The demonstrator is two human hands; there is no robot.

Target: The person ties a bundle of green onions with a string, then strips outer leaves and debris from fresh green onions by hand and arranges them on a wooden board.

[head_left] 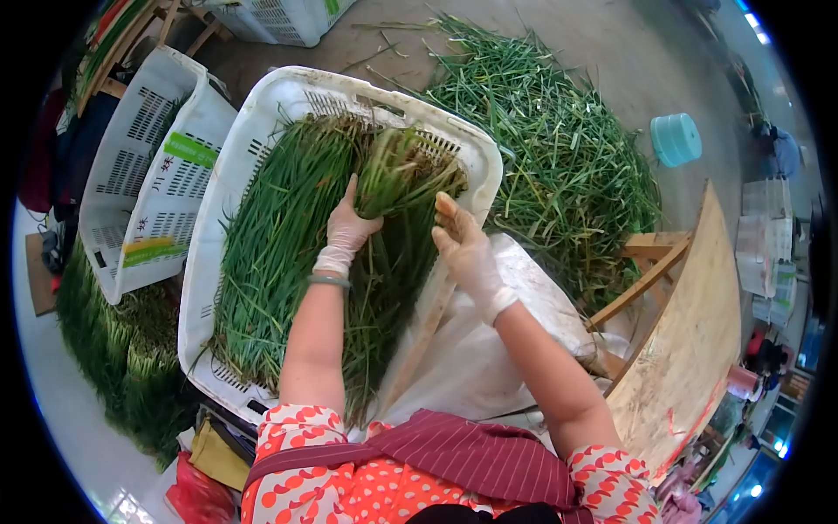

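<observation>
A white plastic crate (489, 162) holds long green stalks (288, 227), laid side by side with their root ends toward its far edge. My left hand (349, 229), in a thin glove, grips a bundle of stalks (393, 170) over the right part of the crate, its brownish ends turned up. My right hand (467, 253), also gloved, is just right of that bundle over the crate's right side. Its fingers are apart and slightly bent, with nothing seen in them.
A heap of loose green leaves (550, 157) lies on the floor beyond the crate. White crates (144, 157) lean at the left, above more stalks (131, 367). A teal tub (676, 140) stands at right, past a wooden board (685, 349). A white sack (532, 293) is near my right arm.
</observation>
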